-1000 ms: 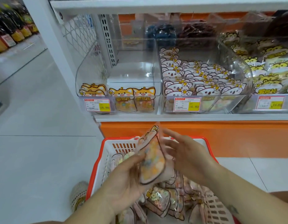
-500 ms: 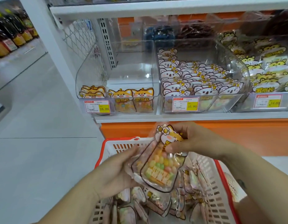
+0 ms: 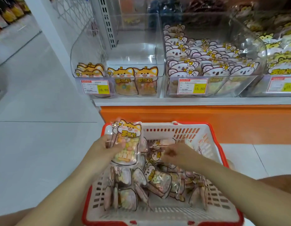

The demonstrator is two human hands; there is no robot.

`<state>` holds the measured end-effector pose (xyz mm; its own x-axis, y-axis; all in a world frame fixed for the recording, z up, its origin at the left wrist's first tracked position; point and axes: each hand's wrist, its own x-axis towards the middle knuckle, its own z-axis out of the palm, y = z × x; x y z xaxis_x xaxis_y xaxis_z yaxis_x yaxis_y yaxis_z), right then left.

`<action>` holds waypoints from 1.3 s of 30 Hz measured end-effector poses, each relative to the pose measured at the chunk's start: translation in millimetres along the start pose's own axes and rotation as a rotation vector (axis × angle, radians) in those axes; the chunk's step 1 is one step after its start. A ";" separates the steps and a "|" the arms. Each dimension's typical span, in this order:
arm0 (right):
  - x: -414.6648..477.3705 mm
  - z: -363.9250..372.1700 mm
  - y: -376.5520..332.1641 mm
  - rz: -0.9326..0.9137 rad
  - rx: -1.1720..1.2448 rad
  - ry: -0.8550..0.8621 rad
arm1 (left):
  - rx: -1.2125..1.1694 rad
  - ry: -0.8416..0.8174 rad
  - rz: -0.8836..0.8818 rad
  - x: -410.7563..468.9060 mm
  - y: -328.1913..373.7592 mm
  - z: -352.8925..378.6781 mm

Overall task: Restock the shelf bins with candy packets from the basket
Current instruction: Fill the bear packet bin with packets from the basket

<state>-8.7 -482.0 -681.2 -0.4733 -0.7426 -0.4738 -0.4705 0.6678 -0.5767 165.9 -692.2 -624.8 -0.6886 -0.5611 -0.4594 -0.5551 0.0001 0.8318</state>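
Left hand [image 3: 105, 148] is holding a fox packet [image 3: 127, 139] upright over the back-left corner of the basket [image 3: 159, 135]. The thumb is pressing across the packet's front and the other fingers are sitting behind it, so it's a pinch grip. More packet edges seem to be showing behind the front one; count unclear.

The packet face is showing an orange fox head with a white flower. Under it are three yellow Chinese characters, too soft to read reliably. Pastel candy is showing through the clear lower half.

Right hand [image 3: 175, 154] is reaching down into the basket, motion-blurred. Its fingers are curling toward the loose packets [image 3: 160, 182]; can't tell whether they're pinching one.

The basket is white with a red rim and is sitting in front of the orange shelf base [image 3: 223, 121]. The loose packets are lying jumbled across its bottom.

- **Left bin** [image 3: 118, 51]: clear plastic, carrying a row of shelved fox packets [image 3: 133, 79] along its front wall. Left tag [image 3: 95, 86] is reading 16.80 on yellow.
- **Middle bin** [image 3: 246, 46]: sitting packed with koala packets [image 3: 213, 70]. Middle tag [image 3: 193, 86] is also reading 16.80.
- **Right bin** [image 3: 262, 85]: holding yellow-faced packets [image 3: 278, 69]. Right tag [image 3: 282, 84] is too blurred to read.
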 end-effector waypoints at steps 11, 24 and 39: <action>58.2 162.2 129.6 0.325 0.021 -0.193 | 0.071 0.035 -0.109 4.8 -26.3 6.9; 3.2 147.7 78.4 0.176 -0.242 -0.284 | 0.055 -0.006 -0.141 13.9 -24.4 13.6; 23.9 152.8 88.9 0.279 -0.358 -0.075 | 0.054 -0.038 -0.133 10.5 -23.7 17.3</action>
<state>51.9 -448.0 -845.5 -0.5690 -0.5248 -0.6331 -0.5669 0.8080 -0.1603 163.7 -683.7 -654.8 -0.6240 -0.5272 -0.5768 -0.6662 -0.0269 0.7453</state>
